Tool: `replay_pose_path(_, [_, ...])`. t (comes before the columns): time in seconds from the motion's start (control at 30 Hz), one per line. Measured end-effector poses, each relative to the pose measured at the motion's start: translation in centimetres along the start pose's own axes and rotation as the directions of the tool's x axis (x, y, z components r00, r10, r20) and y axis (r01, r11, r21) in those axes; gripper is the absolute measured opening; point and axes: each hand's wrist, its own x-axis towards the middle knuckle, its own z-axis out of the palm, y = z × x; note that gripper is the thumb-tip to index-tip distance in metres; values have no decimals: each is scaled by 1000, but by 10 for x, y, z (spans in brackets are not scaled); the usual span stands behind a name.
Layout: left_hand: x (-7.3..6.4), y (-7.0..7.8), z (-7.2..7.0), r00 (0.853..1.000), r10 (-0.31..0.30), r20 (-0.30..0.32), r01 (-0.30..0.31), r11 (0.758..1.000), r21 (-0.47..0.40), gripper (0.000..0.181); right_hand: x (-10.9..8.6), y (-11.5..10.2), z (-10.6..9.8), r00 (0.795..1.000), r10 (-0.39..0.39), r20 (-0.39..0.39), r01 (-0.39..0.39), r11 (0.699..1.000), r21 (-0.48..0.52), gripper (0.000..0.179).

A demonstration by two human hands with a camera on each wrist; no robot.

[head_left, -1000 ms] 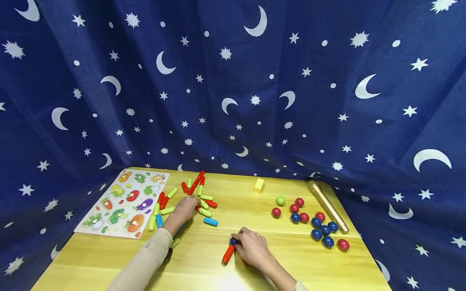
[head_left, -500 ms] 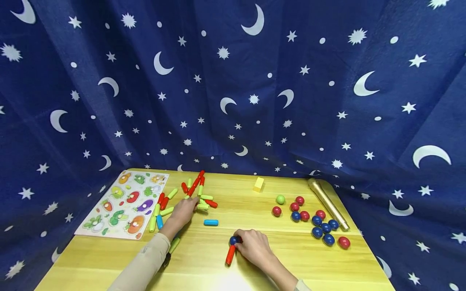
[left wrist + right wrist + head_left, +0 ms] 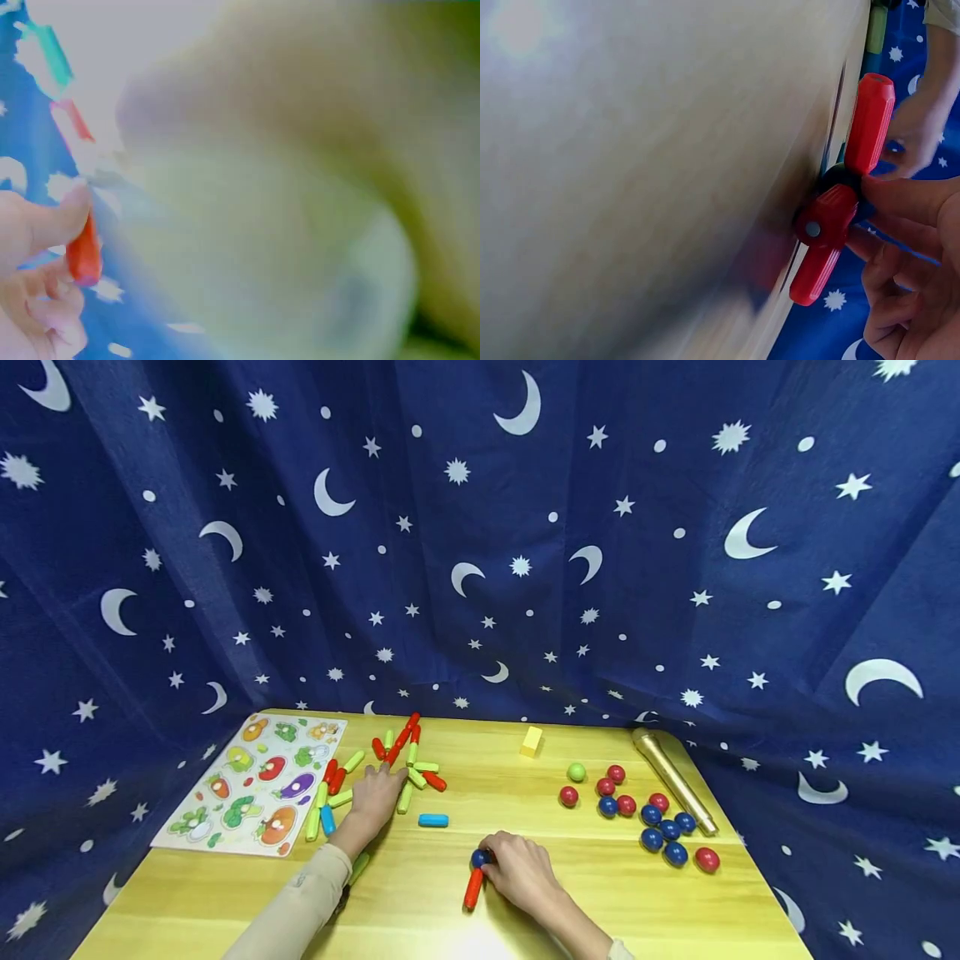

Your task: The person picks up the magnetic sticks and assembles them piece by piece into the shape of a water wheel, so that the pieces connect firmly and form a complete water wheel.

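In the head view my left hand (image 3: 377,795) reaches among the loose red and yellow-green rods on the table. The left wrist view shows a short red rod (image 3: 85,255) pinched between its thumb and fingers. My right hand (image 3: 521,870) holds a dark blue ball (image 3: 480,858) low over the front middle of the table. A red rod (image 3: 472,890) sticks out of this ball towards me. From the right wrist camera, more red rods (image 3: 815,275) show joined to the same ball, one with a round metal end. The fingers hide part of the ball.
Red, blue and one green ball (image 3: 576,772) lie at the right, beside a gold microphone-shaped stick (image 3: 675,781). A yellow block (image 3: 531,742) stands at the back. A vegetable picture board (image 3: 213,785) lies at the left. One blue rod (image 3: 433,820) lies between the hands.
My left hand has drawn slightly left and back among the rods, and a yellow-green rod beside it has turned. The right hand stays nearly in place, with its red rod swung a little.
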Motion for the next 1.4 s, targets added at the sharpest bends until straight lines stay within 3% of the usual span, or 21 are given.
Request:
replay_pose_path(0.13, [-9, 20, -15, 998, 14, -64, -19, 997, -80, 20, 3, 0, -3, 1000, -7, 6, 7, 1000, 3, 18])
replay_pose_path(0.23, [-23, 42, -27, 992, 118, -50, -125, 970, -206, 21, 3, 1, -4, 1000, -6, 16, 6, 1000, 5, 17])
replay_pose_path(0.33, [-38, 61, -32, 969, 248, -2, -239, 930, -280, 18, 3, 2, -4, 1000, -11, 24, 11, 1000, 5, 18])
replay_pose_path(0.47, [-52, 75, -30, 940, 335, 56, -311, 915, -258, 18, 3, 1, -2, 999, -34, 25, 33, 999, 22, 19])
replay_pose_path(0.6, [-56, 80, -26, 924, 376, 62, -356, 909, -218, 17, 3, 1, -1, 999, -42, 8, 42, 998, 36, 20])
replay_pose_path(0.83, [-56, 82, -22, 914, 391, 110, -348, 894, -284, 21, 2, 1, -1, 998, -58, -30, 58, 998, 21, 17])
replay_pose_path(1.03, [-58, 88, -21, 895, 419, 156, -339, 863, -374, 37, 3, -1, -4, 1000, -22, -16, 22, 1000, 1, 22])
replay_pose_path(1.17, [-53, 86, -21, 883, 427, 194, -305, 837, -453, 33, 2, 0, -3, 1000, -7, -2, 7, 1000, -18, 27])
replay_pose_path(1.27, [-36, 77, -23, 897, 394, 200, -265, 842, -470, 22, 0, 1, -2, 1000, 3, 0, -3, 1000, -6, 25])
replay_pose_path(1.37, [-6, 63, -20, 943, 298, 149, -222, 895, -386, 3, -2, 1, -2, 1000, 21, -5, -20, 1000, 11, 24])
replay_pose_path(1.4, [4, 57, -18, 956, 262, 130, -203, 913, -353, 5, -3, 1, -2, 1000, 30, -4, -29, 999, 12, 23])
